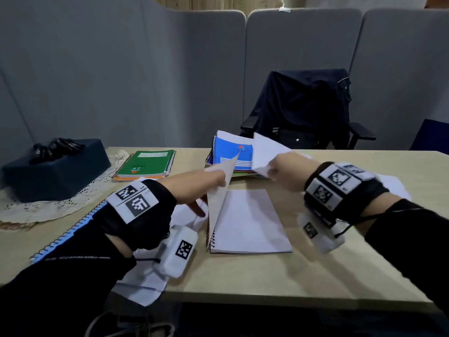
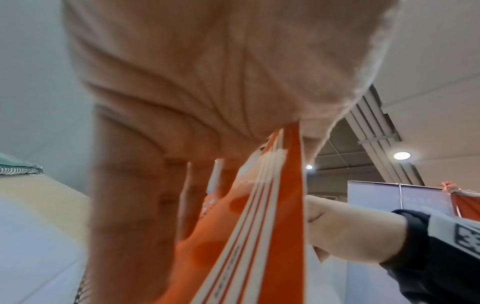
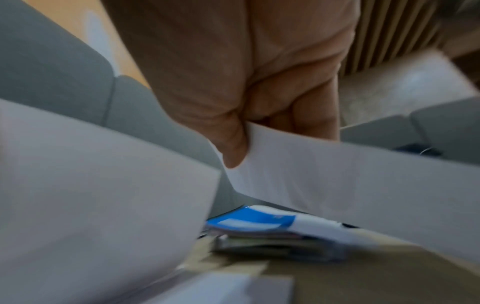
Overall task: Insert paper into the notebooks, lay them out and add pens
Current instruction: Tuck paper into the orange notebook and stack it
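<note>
The left hand (image 1: 206, 184) grips the orange cover (image 2: 259, 216) of the open notebook (image 1: 247, 222) and holds it raised on edge above the blank page. The right hand (image 1: 284, 171) pinches a white sheet (image 1: 264, 152) between thumb and fingers, in the air above the notebook's far end. Behind it on the desk (image 1: 340, 263) lies a stack (image 1: 233, 156) with a blue notebook on top; a green notebook (image 1: 145, 164) lies to the left. Dark things, probably pens (image 1: 56, 147), rest on a box (image 1: 56, 169).
</note>
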Available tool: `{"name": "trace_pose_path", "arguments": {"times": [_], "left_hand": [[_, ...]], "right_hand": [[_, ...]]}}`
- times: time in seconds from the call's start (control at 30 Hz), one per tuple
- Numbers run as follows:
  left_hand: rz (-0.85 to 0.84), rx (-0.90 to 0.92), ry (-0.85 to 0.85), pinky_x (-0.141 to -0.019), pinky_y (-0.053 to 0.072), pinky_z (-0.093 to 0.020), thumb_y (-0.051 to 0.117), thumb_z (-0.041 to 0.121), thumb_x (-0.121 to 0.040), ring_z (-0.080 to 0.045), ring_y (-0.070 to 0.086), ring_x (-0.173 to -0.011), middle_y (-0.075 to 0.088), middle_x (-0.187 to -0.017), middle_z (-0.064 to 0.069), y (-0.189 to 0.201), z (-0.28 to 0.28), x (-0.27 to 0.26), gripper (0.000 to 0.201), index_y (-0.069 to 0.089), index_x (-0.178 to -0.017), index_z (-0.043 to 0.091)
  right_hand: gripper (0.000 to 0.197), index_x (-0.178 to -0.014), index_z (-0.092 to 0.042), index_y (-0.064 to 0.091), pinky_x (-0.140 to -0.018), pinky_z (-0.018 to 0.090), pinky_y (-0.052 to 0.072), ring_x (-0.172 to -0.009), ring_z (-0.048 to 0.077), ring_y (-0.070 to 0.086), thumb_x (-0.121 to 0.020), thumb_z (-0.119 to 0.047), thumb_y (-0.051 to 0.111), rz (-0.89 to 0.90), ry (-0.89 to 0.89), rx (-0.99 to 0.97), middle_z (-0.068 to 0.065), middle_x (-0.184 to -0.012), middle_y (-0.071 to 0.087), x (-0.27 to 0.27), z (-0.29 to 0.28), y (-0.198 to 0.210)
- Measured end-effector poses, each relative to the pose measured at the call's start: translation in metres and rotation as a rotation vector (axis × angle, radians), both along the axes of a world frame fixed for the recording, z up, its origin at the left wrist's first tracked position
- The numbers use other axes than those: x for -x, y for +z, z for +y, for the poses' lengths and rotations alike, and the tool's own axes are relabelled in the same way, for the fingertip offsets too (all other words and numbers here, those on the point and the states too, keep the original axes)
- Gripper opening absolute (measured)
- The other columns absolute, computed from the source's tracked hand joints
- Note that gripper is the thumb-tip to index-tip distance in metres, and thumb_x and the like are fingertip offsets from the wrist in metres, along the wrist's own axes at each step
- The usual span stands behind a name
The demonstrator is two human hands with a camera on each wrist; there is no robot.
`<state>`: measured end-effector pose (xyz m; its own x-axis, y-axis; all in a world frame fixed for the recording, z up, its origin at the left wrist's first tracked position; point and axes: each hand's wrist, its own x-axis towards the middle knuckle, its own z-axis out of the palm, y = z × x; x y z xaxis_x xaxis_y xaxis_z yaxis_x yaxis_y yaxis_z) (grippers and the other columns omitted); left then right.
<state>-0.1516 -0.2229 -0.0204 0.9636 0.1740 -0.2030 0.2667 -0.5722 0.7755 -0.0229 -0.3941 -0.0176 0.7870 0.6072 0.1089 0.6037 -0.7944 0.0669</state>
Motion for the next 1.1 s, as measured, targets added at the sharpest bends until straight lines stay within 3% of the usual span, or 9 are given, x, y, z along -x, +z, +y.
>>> {"name": "trace_pose_path", "arguments": {"times": [0.07, 0.17, 0.33, 0.57, 0.73, 0.8, 0.9, 0.97, 1.1], "left_hand": [[-0.088, 0.036, -0.042, -0.067, 0.057, -0.033, 0.039, 0.036, -0.068, -0.021, 0.057, -0.1, 0.056, -0.117, -0.003, 0.006, 0.003, 0.001, 0.061, 0.047, -0.128, 0.036], [-0.136, 0.07, -0.062, -0.075, 0.057, -0.037, 0.04, 0.033, -0.064, -0.028, 0.055, -0.112, 0.053, -0.128, -0.007, 0.011, 0.009, 0.002, 0.066, 0.044, -0.129, 0.046], [-0.13, 0.102, -0.091, -0.083, 0.057, -0.047, 0.041, 0.031, -0.061, -0.032, 0.056, -0.113, 0.05, -0.134, -0.01, 0.008, 0.017, 0.008, 0.069, 0.046, -0.126, 0.053], [-0.139, 0.148, -0.096, -0.084, 0.057, -0.047, 0.041, 0.032, -0.066, -0.032, 0.062, -0.1, 0.048, -0.138, -0.01, 0.005, 0.013, 0.005, 0.064, 0.045, -0.128, 0.048], [-0.072, 0.167, -0.045, -0.081, 0.057, -0.045, 0.045, 0.073, -0.062, -0.026, 0.067, -0.096, 0.056, -0.123, 0.006, 0.002, 0.006, -0.002, 0.074, 0.044, -0.13, 0.045], [0.0, 0.149, -0.003, -0.08, 0.057, -0.044, 0.035, 0.082, -0.073, -0.029, 0.066, -0.098, 0.057, -0.122, 0.002, -0.001, 0.006, -0.006, 0.072, 0.044, -0.131, 0.04], [0.144, 0.068, 0.098, -0.08, 0.056, -0.043, 0.038, 0.063, -0.091, -0.037, 0.061, -0.105, 0.049, -0.13, -0.015, -0.012, 0.007, -0.019, 0.059, 0.042, -0.137, 0.027], [0.223, 0.07, 0.159, -0.08, 0.055, -0.043, 0.048, 0.052, -0.093, -0.042, 0.06, -0.108, 0.044, -0.135, -0.025, -0.021, 0.009, -0.027, 0.063, 0.035, -0.143, 0.016], [0.274, 0.098, 0.212, -0.066, 0.056, -0.037, 0.054, 0.043, -0.093, -0.029, 0.064, -0.071, 0.054, -0.114, -0.025, -0.034, 0.015, -0.041, 0.06, 0.039, -0.138, 0.006]], "right_hand": [[0.027, -0.101, -0.006, 0.064, -0.074, 0.025, 0.035, -0.103, 0.029, 0.057, -0.096, -0.02, 0.041, 0.082, 0.07, 0.009, 0.013, -0.109, 0.064, 0.02, 0.019, -0.012], [0.029, -0.099, -0.008, 0.064, -0.077, 0.028, 0.039, -0.094, 0.026, 0.054, -0.097, -0.024, 0.04, 0.207, 0.148, 0.057, 0.01, -0.106, 0.064, 0.041, 0.038, -0.027], [0.032, -0.096, -0.006, 0.065, -0.075, 0.029, 0.042, -0.087, 0.026, 0.054, -0.096, -0.028, 0.041, 0.257, 0.25, 0.153, 0.009, -0.092, 0.062, 0.062, 0.049, -0.039], [0.048, -0.118, -0.017, 0.063, -0.094, 0.036, 0.047, -0.107, 0.024, 0.057, -0.086, -0.052, 0.058, 0.295, 0.302, 0.304, 0.003, -0.112, 0.066, 0.074, 0.042, -0.039], [0.024, -0.106, -0.026, 0.066, -0.096, 0.03, 0.043, -0.108, 0.017, 0.054, -0.085, -0.037, 0.067, 0.349, 0.389, 0.316, -0.006, -0.113, 0.063, 0.073, 0.036, -0.03], [0.035, -0.121, -0.023, 0.063, -0.101, 0.028, 0.04, -0.117, 0.016, 0.053, -0.087, -0.029, 0.066, 0.33, 0.313, 0.338, -0.007, -0.123, 0.062, 0.062, 0.03, -0.024], [0.012, -0.092, -0.007, 0.065, -0.079, 0.028, 0.044, -0.097, 0.027, 0.058, -0.091, -0.014, 0.055, 0.102, 0.114, 0.322, 0.005, -0.093, 0.065, 0.034, 0.012, -0.009], [0.024, -0.068, -0.005, 0.051, -0.069, 0.028, 0.041, -0.081, 0.028, 0.052, -0.091, -0.007, 0.045, 0.051, -0.043, 0.273, 0.004, -0.07, 0.052, 0.011, -0.005, -0.001], [0.032, -0.113, -0.005, 0.063, -0.064, 0.023, 0.043, -0.089, 0.023, 0.058, -0.094, -0.008, 0.039, 0.122, -0.114, 0.279, 0.006, -0.112, 0.064, -0.001, -0.02, 0.002]]}}
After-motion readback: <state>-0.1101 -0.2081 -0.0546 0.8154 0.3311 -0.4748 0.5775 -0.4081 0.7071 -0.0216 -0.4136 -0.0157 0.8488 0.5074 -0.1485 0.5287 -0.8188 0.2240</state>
